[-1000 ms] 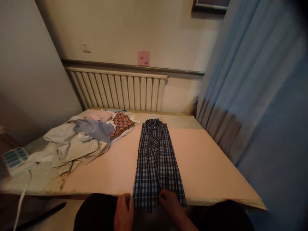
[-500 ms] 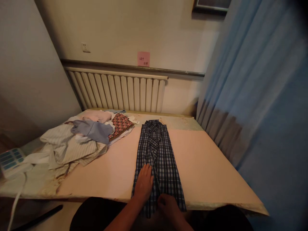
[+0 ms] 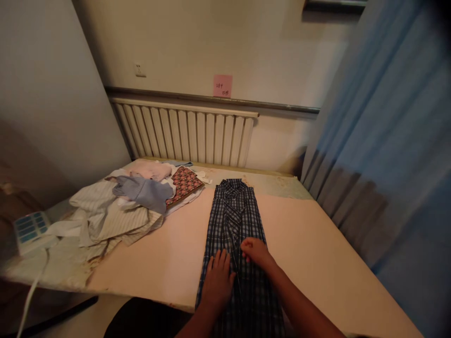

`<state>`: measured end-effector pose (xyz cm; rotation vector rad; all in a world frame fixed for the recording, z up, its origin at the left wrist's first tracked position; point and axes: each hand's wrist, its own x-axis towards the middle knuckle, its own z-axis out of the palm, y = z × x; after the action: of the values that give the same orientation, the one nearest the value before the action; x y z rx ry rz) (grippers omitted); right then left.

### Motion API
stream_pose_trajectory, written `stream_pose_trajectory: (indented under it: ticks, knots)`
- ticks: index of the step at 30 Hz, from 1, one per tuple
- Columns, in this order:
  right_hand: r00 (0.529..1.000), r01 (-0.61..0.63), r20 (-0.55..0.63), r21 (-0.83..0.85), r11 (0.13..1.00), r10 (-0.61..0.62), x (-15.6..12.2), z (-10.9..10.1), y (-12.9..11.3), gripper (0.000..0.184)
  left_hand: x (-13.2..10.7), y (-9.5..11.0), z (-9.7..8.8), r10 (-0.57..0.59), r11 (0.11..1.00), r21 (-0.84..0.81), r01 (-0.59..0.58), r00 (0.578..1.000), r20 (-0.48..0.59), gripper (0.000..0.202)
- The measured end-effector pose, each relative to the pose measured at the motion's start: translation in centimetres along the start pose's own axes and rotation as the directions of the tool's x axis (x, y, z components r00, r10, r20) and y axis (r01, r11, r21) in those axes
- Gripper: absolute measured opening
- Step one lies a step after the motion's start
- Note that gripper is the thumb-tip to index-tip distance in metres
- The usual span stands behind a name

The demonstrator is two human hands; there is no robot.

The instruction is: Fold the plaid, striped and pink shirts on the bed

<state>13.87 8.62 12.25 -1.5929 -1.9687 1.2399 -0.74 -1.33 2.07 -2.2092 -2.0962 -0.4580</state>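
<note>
A dark blue and black plaid shirt (image 3: 235, 213) lies lengthwise before me, folded narrow, its collar at the far end and its button front upward. My left hand (image 3: 219, 277) rests flat on the left side of the shirt's lower half, fingers stretched forward. Just across the front opening, my right hand (image 3: 256, 251) is curled with its fingertips pinched at the cloth near the placket. Its grip is partly hidden by the fingers. The near end of the shirt reaches the table edge and runs out of view at the bottom.
A pale pink sheet (image 3: 176, 253) covers the tabletop. To the left lie a heap of clothes (image 3: 116, 218), a patterned red cloth (image 3: 185, 184) and a white box with blue panels (image 3: 31, 230), with a cable (image 3: 35, 286). A radiator (image 3: 197, 134) stands behind; a blue curtain (image 3: 369, 164) hangs right.
My right hand has moved up from the shirt's near end to about its middle. The left hand still lies on the cloth. The camera view has turned slightly to the left.
</note>
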Motion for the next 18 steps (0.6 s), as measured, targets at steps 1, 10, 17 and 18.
stream_pose_trajectory:
  ticks: [1, 10, 17, 18]
  knots:
    - [1.000, -0.001, -0.022, -0.015, 1.000, 0.001, 1.4, -0.2, -0.6, 0.018, 0.0, 0.0, 0.0, 0.002, 1.000, -0.004, -0.002, 1.000, 0.007, 0.054]
    - [0.981, -0.003, -0.188, -0.263, 0.965, -0.049, 10.6, 1.4, -2.2, 0.016, -0.1, -0.2, 0.2, -0.017, 0.998, -0.053, 0.018, 1.000, 0.023, 0.053]
    - [0.970, -0.005, -0.222, -0.425, 0.905, -0.099, 12.5, 3.6, -2.9, 0.026, -0.2, -0.3, 0.4, -0.019, 0.997, -0.074, 0.023, 0.999, 0.051, 0.056]
    - [0.970, -0.003, -0.218, -0.443, 0.896, -0.105, 12.6, 3.8, -2.9, 0.023, -0.2, -0.4, 0.4, -0.020, 0.997, -0.074, 0.024, 0.999, 0.050, 0.056]
